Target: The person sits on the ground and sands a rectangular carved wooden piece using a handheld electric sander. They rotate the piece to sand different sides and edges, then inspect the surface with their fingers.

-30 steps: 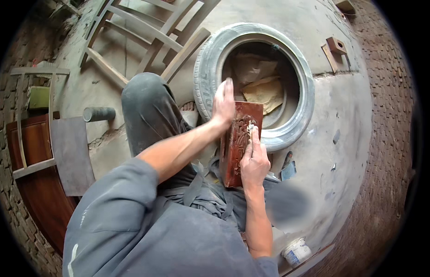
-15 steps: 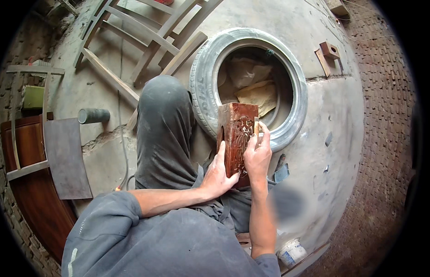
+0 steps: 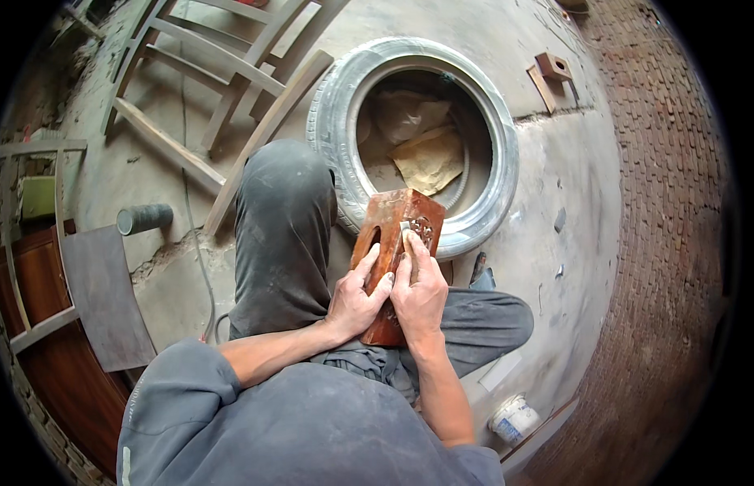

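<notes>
A reddish-brown wooden box [image 3: 387, 209] with an openwork carved face and an oval slot in its side rests tilted at my lap, its far end over the rim of the tyre. My left hand [image 3: 354, 298] grips its left side, the thumb lying on top near the edge. Against the carved face my right hand [image 3: 419, 293] pinches a small pale piece [image 3: 405, 228] that looks like folded sandpaper. Its fingertips press close to the carving, and most of the piece is hidden under them.
A grey tyre [image 3: 331, 121] lies just ahead, with a tan sheet [image 3: 429, 159] and a plastic bag inside. Grey wooden frames [image 3: 223, 77] stand at the far left. A dark cylinder [image 3: 144, 219] and a brown panel [image 3: 69, 364] are left; a white tub [image 3: 514, 419] sits near right.
The box has turned and tilted, showing more of its slotted side. My right hand has moved from its right edge onto the upper edge of the carved face. The view has shifted slightly.
</notes>
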The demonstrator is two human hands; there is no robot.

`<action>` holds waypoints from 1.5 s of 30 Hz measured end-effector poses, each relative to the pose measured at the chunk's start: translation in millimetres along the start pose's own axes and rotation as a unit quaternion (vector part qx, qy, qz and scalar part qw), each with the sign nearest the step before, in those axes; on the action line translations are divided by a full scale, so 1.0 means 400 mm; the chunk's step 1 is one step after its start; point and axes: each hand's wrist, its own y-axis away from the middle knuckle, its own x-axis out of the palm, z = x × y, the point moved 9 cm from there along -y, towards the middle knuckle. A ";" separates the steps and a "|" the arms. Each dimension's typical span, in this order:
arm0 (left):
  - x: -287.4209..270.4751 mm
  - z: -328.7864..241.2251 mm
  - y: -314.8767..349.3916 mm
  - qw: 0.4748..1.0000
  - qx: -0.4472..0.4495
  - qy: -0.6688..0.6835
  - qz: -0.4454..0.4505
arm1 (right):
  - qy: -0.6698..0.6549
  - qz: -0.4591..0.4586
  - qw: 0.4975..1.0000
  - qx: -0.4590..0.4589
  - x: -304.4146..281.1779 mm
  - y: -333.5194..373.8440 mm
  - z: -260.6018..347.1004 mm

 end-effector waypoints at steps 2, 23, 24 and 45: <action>0.004 -0.005 0.000 1.000 0.026 0.002 0.002 | 0.001 0.002 1.000 0.000 -0.003 0.004 -0.003; 0.007 0.048 -0.083 0.990 0.004 0.135 -0.038 | 0.129 0.088 0.988 -0.006 0.036 0.002 0.025; 0.005 0.056 -0.091 0.991 0.009 0.129 -0.040 | 0.116 0.075 0.990 -0.016 0.037 -0.020 0.028; 0.012 0.037 -0.056 0.976 -0.007 0.215 0.020 | 0.129 0.165 0.977 0.051 0.031 -0.043 0.024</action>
